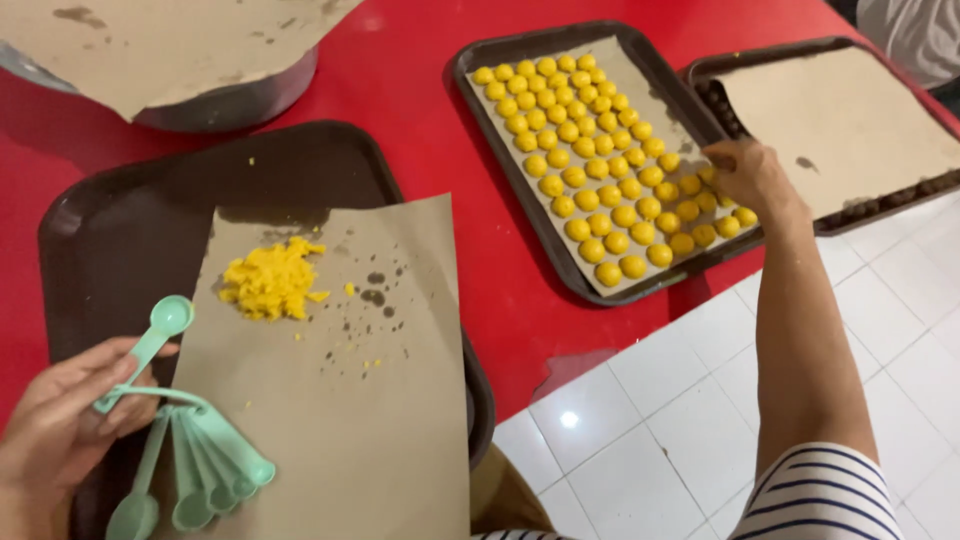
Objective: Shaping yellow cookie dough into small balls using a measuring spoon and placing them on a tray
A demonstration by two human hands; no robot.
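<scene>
My left hand (60,425) grips a set of mint-green measuring spoons (185,440) on a ring, one spoon (165,320) pointing up, over the left edge of a brown paper sheet (340,400). A small heap of yellow crumbly dough (270,280) lies on that paper, which rests on a dark brown tray (130,210). My right hand (750,175) reaches to the far right side of a second tray (520,180) filled with rows of several yellow dough balls (600,160). Its fingers are curled at the balls' edge; whether they hold one is hidden.
A third tray (760,60) at the right carries brown paper (850,120) over dark balls. A round metal pan (230,100) under brown paper sits at the back left. Everything stands on a red table (400,80) above white floor tiles (650,430). Another person's cloth (915,30) shows top right.
</scene>
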